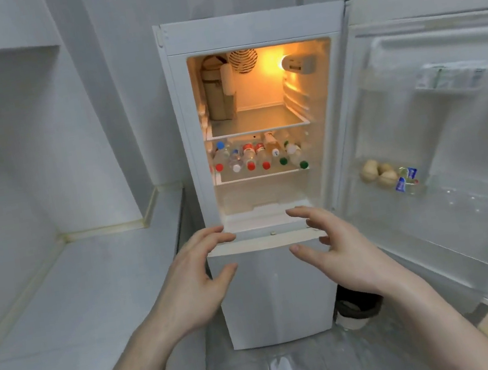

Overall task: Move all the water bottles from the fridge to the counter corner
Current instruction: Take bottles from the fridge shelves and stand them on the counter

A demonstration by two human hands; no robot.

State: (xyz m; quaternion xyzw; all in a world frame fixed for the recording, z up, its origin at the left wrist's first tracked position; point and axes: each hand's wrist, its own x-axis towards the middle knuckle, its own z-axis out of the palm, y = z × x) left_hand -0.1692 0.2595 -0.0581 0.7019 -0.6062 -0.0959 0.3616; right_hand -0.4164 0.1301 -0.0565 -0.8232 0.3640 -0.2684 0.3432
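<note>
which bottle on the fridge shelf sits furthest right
The green-capped bottle at the right end of the row, cap toward the door opening. The other green cap sits just left of it; the rest are red, white or blue.

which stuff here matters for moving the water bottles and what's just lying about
For the job:
water bottles lying on the middle shelf
fridge, door open
counter on the left
left hand and right hand, both holding nothing

Lying about:
eggs in the door rack
small packets beside them
brown bag on the top shelf

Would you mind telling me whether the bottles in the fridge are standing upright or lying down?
Lying down: the bottles rest on their sides, caps facing outward.
</note>
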